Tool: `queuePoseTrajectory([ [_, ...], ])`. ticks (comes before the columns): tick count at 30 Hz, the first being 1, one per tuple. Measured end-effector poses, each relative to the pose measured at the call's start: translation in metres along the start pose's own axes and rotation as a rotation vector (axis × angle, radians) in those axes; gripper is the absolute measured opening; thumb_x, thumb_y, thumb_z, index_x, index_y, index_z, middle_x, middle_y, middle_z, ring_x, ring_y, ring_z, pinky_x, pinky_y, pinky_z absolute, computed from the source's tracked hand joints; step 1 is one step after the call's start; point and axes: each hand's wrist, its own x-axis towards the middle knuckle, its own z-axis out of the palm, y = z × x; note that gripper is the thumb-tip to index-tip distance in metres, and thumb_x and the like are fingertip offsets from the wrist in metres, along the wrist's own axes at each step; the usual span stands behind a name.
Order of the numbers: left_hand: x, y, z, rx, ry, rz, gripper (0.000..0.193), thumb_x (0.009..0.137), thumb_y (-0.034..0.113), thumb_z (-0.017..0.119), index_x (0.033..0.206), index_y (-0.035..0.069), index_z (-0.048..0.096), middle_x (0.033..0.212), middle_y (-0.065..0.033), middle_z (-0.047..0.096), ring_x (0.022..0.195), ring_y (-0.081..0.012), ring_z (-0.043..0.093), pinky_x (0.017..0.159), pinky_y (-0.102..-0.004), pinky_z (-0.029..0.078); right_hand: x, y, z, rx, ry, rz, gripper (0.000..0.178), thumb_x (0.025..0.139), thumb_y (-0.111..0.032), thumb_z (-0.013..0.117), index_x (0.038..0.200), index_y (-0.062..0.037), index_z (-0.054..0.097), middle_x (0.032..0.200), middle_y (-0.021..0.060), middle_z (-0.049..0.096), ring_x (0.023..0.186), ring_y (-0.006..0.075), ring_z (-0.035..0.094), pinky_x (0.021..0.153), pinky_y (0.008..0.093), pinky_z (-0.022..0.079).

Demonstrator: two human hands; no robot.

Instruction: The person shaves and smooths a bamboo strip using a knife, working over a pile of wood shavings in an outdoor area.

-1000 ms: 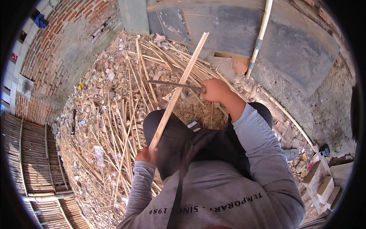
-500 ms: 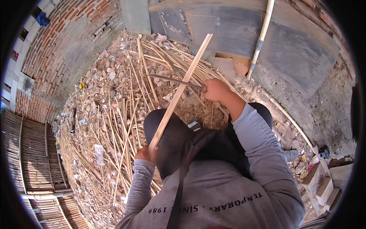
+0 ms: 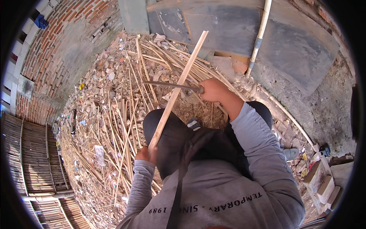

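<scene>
A long pale bamboo strip [image 3: 167,109] slants up and away from my left hand [image 3: 146,154], which is closed round its near end. It passes over my left knee. My right hand [image 3: 213,91] grips the handle of a knife [image 3: 164,84] with a long, dark, narrow blade. The blade points left and lies across the strip, a little beyond its middle. My fingers hide most of the handle.
Many split bamboo strips [image 3: 126,129] lie on ground strewn with rubble and litter, to the left and ahead. Dark panels [image 3: 228,28] and a pale pole [image 3: 260,40] stand at the back. A brick wall [image 3: 49,72] and a slatted bamboo panel [image 3: 34,156] are on the left.
My right hand and the knife have shifted slightly left, and the blade now lies more level. The strip's far end has tipped a little left. My left hand has barely moved.
</scene>
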Motion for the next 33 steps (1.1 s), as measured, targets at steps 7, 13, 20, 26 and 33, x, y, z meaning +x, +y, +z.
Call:
queuePoseTrajectory([
  [7,0.003,0.001,-0.003,-0.007,0.006,0.010,0.052,0.086,0.052,0.060,0.077,0.000,0.057,0.067,-0.0257,0.062,0.068,-0.0462,0.063,0.062,-0.0511,0.050,0.010,0.029,0.003,0.060,0.251,0.183,0.031,0.077,-0.027,0.069,0.102,-0.0079,0.068,0.094,0.0170,0.069,0.089,0.0377,0.065,0.077,0.0454,0.053],
  [13,0.001,-0.005,0.005,-0.043,0.038,0.020,0.051,0.086,0.051,0.061,0.075,0.001,0.056,0.064,-0.0253,0.060,0.065,-0.0465,0.061,0.060,-0.0513,0.048,-0.016,-0.044,-0.007,-0.119,-0.166,-0.064,0.030,0.077,-0.027,0.068,0.102,-0.0104,0.068,0.096,0.0144,0.069,0.092,0.0357,0.065,0.078,0.0451,0.053],
  [20,0.001,0.009,-0.007,-0.007,-0.063,-0.064,0.057,0.089,0.055,0.054,0.081,-0.001,0.059,0.073,-0.0284,0.063,0.076,-0.0482,0.063,0.068,-0.0528,0.049,0.014,0.016,0.002,0.079,0.151,0.170,0.032,0.077,-0.030,0.070,0.102,-0.0098,0.068,0.094,0.0155,0.069,0.091,0.0366,0.065,0.079,0.0458,0.053],
  [26,0.002,-0.002,0.001,-0.047,-0.067,-0.031,0.060,0.090,0.057,0.052,0.081,-0.001,0.059,0.075,-0.0291,0.062,0.077,-0.0488,0.062,0.069,-0.0532,0.048,-0.006,-0.009,0.000,0.131,0.141,0.076,0.030,0.077,-0.027,0.070,0.101,-0.0092,0.067,0.095,0.0153,0.069,0.093,0.0358,0.065,0.080,0.0464,0.052],
  [33,0.001,-0.008,0.007,-0.033,-0.003,-0.031,0.055,0.086,0.055,0.057,0.078,0.001,0.060,0.071,-0.0259,0.063,0.072,-0.0469,0.063,0.064,-0.0518,0.050,-0.012,-0.039,-0.008,-0.118,-0.133,-0.104,0.023,0.074,-0.026,0.071,0.091,-0.0116,0.067,0.084,0.0119,0.068,0.084,0.0339,0.066,0.074,0.0464,0.053],
])
